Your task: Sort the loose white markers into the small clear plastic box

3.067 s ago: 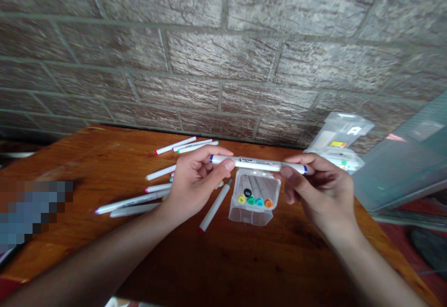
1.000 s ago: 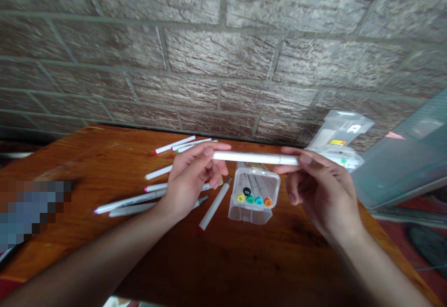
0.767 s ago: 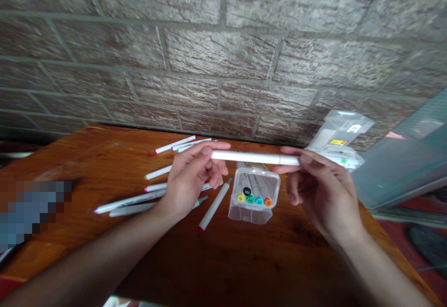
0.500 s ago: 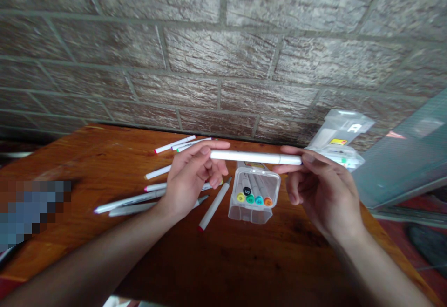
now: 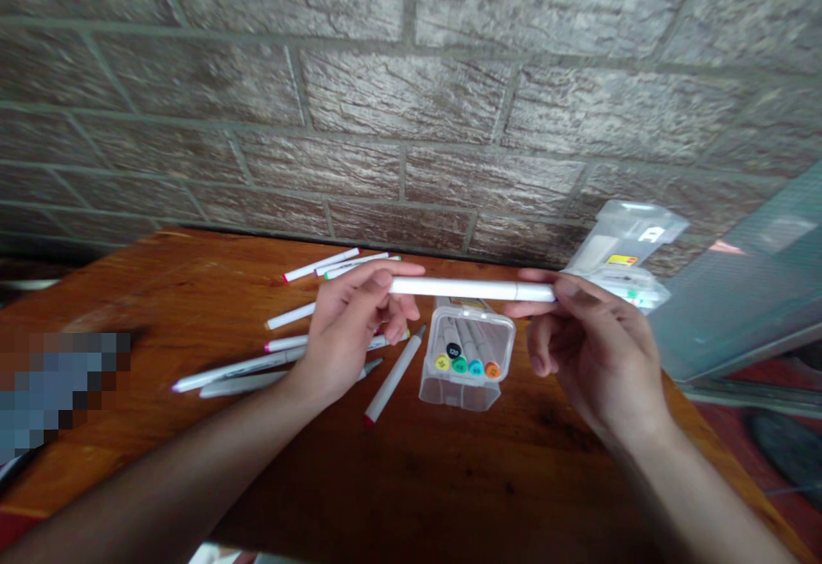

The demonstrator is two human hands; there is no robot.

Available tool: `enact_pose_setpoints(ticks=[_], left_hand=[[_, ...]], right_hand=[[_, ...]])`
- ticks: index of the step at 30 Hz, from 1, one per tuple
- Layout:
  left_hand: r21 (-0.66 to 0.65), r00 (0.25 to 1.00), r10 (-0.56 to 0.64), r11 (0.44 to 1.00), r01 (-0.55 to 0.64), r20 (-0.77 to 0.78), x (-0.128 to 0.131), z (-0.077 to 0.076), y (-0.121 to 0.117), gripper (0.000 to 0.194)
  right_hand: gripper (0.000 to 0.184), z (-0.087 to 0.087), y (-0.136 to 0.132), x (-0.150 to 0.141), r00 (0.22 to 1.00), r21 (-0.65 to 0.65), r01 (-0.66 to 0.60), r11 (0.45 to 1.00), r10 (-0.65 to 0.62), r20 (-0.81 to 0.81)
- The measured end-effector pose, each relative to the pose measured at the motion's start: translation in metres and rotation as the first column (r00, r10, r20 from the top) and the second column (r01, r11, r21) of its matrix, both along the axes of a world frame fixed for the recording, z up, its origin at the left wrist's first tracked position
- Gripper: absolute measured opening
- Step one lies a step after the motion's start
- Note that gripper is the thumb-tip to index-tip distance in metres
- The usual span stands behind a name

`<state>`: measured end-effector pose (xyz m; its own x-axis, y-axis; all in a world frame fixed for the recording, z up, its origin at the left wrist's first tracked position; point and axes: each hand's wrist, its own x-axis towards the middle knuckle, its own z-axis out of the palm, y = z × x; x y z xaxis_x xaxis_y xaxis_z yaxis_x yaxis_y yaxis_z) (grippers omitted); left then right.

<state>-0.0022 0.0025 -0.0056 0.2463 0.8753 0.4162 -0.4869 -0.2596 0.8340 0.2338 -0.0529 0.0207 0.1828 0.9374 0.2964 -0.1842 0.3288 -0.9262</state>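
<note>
Your left hand (image 5: 347,320) and right hand (image 5: 600,346) each had a grip pinched on an end of the white marker (image 5: 466,288), its long axis running left to right above the bench (image 5: 211,307) between them.

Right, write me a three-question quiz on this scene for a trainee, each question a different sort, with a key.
1. True or false: the left hand and the right hand hold opposite ends of one white marker.

2. Fill in: left to right, the lower row of marker ends in the clear case runs yellow, green, light blue, ____.

3. What lies on the table just left of the clear case?
a) scissors
b) a red-ended marker
c) a ruler

Key: 1. True. 2. Orange. 3. b.
</note>
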Motion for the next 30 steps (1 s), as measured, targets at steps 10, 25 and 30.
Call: enact_pose_setpoints(ticks=[10, 25, 30], left_hand=[[0.099, 0.991, 0.076, 0.993, -0.065, -0.11, 0.002, -0.003, 0.004, 0.015], [0.259, 0.918, 0.278, 0.943, -0.206, -0.282, 0.003, 0.008, -0.002, 0.01], [0.266, 0.922, 0.273, 0.943, -0.2, -0.276, 0.002, 0.007, -0.003, 0.008]], right_hand=[[0.018, -0.002, 0.0, 0.0, 0.998, 0.044, -0.005, 0.999, 0.002, 0.059], [0.016, -0.006, 0.001, -0.001, 0.987, 0.125, 0.039, 0.991, -0.058, 0.151], [0.016, -0.004, 0.0, -0.002, 0.986, 0.119, 0.04, 0.992, -0.059, 0.154]])
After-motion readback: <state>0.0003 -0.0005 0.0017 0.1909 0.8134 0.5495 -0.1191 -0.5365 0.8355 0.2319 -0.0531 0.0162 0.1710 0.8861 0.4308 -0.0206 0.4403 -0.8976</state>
